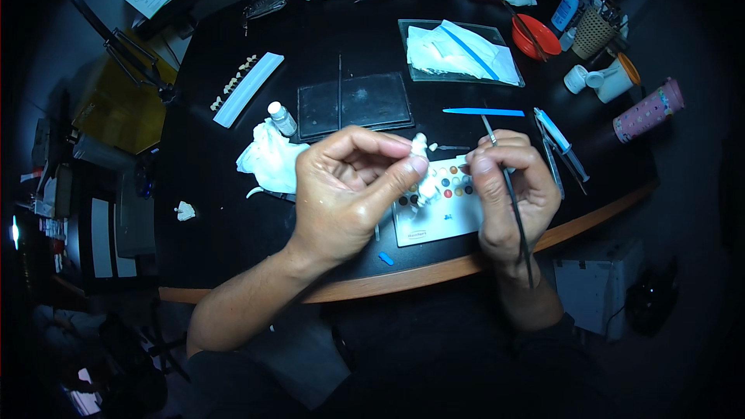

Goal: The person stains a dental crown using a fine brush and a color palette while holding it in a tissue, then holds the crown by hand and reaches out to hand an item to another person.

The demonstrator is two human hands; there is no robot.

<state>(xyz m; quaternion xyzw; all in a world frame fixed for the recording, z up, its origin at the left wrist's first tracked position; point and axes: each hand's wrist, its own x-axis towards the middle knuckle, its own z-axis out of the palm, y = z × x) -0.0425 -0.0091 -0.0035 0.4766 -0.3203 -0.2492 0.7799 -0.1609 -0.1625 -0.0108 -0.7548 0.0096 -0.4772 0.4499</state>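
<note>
the left hand [349,186] pinches a small, knobbly white piece [420,161] between thumb and forefinger, the two tips pressed against it with no free gap; the piece is held up in front of the white palette [434,231], overlapping its rows of coloured dots; the right hand [512,190], in front of the palette's right side, has thumb and fingers closed around a thin dark brush [513,200], whose metal collar points up and away and whose handle slants down past the wrist; the brush tip is apart from the white piece;

just beyond the palette lies a flat blue strip [483,112]; to its right is a clear syringe [563,143], and farther right a pink patterned tumbler [649,110]; to the palette's left is a crumpled white cloth [268,159] with a small bottle [282,119] beside it; beyond the palette, to the left, is a dark slab [369,101]; well beyond it are a glass plate [407,54] bearing white paper [442,50] and, to the right, a red bowl [528,40]; by its near left corner sits a small blue piece [386,258]
</note>
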